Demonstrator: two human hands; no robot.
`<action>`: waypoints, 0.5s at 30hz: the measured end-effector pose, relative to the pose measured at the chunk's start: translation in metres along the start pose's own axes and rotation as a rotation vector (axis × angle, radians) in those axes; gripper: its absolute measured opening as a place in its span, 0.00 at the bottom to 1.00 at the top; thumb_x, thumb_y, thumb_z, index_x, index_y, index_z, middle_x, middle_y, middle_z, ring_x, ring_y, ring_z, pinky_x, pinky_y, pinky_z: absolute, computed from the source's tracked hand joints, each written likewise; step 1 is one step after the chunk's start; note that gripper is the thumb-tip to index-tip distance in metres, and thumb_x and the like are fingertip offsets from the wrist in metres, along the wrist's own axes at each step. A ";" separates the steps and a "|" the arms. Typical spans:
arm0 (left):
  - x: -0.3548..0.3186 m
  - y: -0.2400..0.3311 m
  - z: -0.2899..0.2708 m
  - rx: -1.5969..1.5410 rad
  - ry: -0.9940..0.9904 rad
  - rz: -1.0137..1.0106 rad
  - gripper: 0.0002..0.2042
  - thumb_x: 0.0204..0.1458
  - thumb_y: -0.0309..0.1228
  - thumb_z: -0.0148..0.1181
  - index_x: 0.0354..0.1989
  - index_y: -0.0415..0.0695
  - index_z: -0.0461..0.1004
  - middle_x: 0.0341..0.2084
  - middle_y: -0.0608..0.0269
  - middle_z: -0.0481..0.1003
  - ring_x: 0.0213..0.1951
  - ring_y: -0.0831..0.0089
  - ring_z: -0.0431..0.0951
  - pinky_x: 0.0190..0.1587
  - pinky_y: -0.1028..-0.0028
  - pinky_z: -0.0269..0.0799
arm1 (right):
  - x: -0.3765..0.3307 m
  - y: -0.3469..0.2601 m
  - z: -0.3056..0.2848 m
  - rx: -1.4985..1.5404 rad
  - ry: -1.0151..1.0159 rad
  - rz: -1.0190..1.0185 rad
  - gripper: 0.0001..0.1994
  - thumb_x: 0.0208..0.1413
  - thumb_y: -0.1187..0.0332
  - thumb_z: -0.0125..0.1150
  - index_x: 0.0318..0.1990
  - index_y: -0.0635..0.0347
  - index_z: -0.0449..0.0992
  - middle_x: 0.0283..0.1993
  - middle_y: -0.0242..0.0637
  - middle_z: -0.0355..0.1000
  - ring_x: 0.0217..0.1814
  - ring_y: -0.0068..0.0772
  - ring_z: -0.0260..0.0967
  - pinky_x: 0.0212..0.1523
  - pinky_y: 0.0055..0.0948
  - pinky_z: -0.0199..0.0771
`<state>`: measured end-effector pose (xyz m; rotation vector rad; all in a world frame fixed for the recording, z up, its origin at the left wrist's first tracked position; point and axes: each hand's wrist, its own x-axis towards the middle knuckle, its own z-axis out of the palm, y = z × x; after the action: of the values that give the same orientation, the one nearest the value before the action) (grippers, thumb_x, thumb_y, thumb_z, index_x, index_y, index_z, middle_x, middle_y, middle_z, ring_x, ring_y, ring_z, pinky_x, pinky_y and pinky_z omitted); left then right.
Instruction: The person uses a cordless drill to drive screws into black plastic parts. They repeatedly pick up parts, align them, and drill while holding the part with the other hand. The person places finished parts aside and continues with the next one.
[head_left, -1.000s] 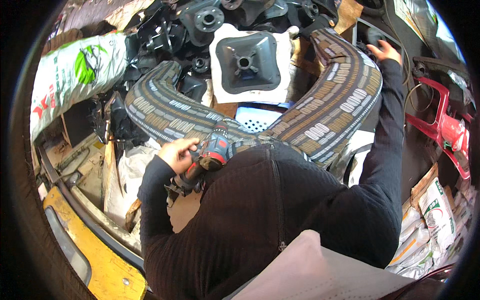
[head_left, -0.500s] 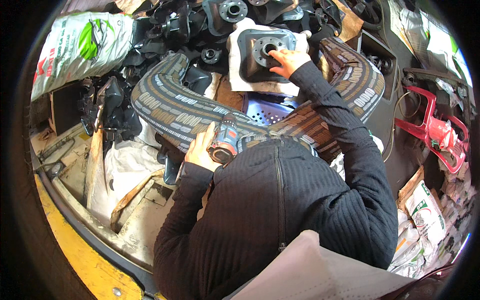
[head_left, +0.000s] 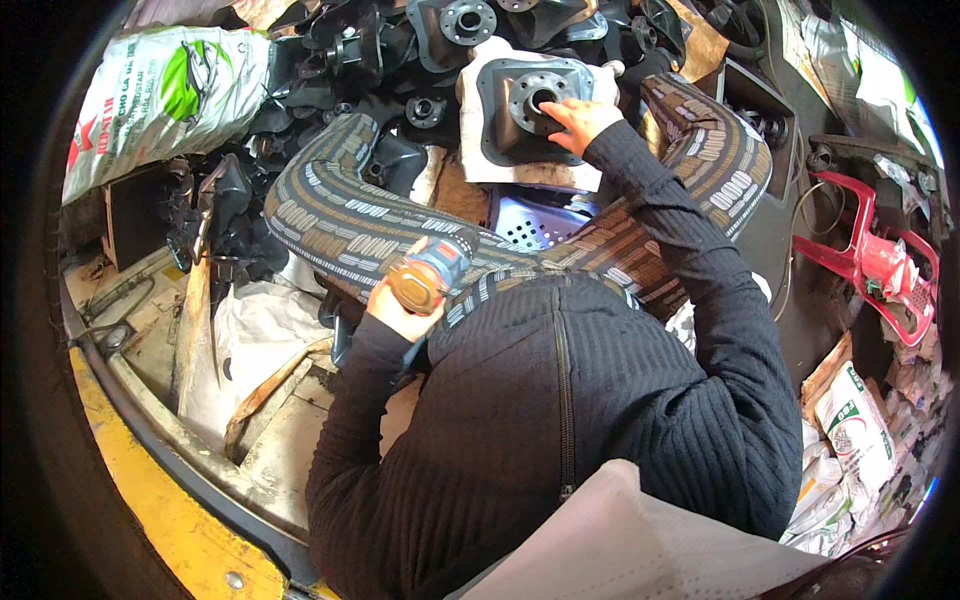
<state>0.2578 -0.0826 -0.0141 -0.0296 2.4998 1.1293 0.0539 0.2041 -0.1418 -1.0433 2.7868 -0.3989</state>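
In my left hand (head_left: 393, 312) is a blue-and-black cordless drill (head_left: 447, 257), held above my patterned trousers by my left thigh. My right hand (head_left: 586, 124) reaches forward to a dark square-based metal part (head_left: 496, 134) with a round flange (head_left: 532, 84) on top. Its fingertips are drawn together at the flange's right side, near the central hole. Anything small between them is hidden. The metal part rests on a white, block-like support (head_left: 470, 168) between my knees.
More dark flanged parts (head_left: 455, 22) are heaped ahead and to the left. A blue perforated plastic surface (head_left: 535, 228) shows under the white support. A printed sack (head_left: 165, 100) lies far left, a red plastic chair (head_left: 868, 250) at right, a yellow edge (head_left: 170, 500) lower left.
My left hand has turned and lifted the drill, so its rear end now faces up more. My right hand has shifted slightly at the flange, fingers drawn closer together.
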 end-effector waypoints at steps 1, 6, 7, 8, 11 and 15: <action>0.002 0.002 -0.007 -0.034 -0.039 -0.059 0.34 0.35 0.31 0.68 0.54 0.37 0.62 0.45 0.53 0.70 0.46 0.64 0.73 0.48 0.69 0.67 | -0.002 0.001 -0.001 -0.006 0.002 0.008 0.25 0.47 0.57 0.61 0.55 0.49 0.65 0.33 0.38 0.71 0.34 0.36 0.72 0.35 0.30 0.72; 0.018 0.037 -0.044 -0.425 0.011 -0.036 0.24 0.41 0.26 0.65 0.49 0.37 0.66 0.42 0.59 0.73 0.43 0.70 0.73 0.48 0.70 0.67 | -0.022 0.007 -0.010 1.750 0.141 0.340 0.20 0.53 0.64 0.54 0.54 0.60 0.67 0.31 0.34 0.70 0.33 0.29 0.68 0.31 0.26 0.68; 0.023 0.046 -0.047 -0.386 0.066 -0.004 0.20 0.41 0.28 0.67 0.43 0.36 0.71 0.36 0.59 0.75 0.36 0.71 0.76 0.40 0.73 0.72 | -0.026 0.008 -0.012 2.335 -0.025 0.419 0.19 0.54 0.66 0.52 0.54 0.61 0.67 0.38 0.36 0.71 0.36 0.29 0.69 0.31 0.25 0.68; 0.028 0.056 -0.050 -0.467 0.030 -0.104 0.18 0.41 0.27 0.67 0.43 0.37 0.72 0.37 0.58 0.76 0.35 0.72 0.77 0.38 0.74 0.72 | -0.033 0.002 -0.011 2.729 -0.018 0.202 0.19 0.55 0.68 0.51 0.55 0.61 0.66 0.43 0.39 0.70 0.39 0.30 0.69 0.32 0.25 0.69; 0.049 0.079 -0.044 -0.463 0.002 -0.092 0.13 0.41 0.25 0.66 0.37 0.38 0.76 0.37 0.58 0.76 0.36 0.71 0.77 0.37 0.73 0.73 | -0.044 -0.018 -0.005 2.593 0.207 0.577 0.21 0.55 0.68 0.51 0.56 0.62 0.60 0.53 0.45 0.66 0.50 0.37 0.67 0.37 0.29 0.72; 0.072 0.093 -0.035 0.028 -0.063 0.166 0.13 0.44 0.24 0.64 0.40 0.39 0.73 0.31 0.63 0.76 0.30 0.74 0.75 0.33 0.75 0.71 | -0.047 -0.032 -0.003 2.773 0.304 0.387 0.22 0.57 0.69 0.50 0.58 0.59 0.57 0.61 0.44 0.57 0.61 0.41 0.59 0.41 0.29 0.70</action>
<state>0.1633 -0.0355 0.0472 0.2218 2.4984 1.1409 0.1082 0.2128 -0.1277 0.4081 0.2044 -2.5600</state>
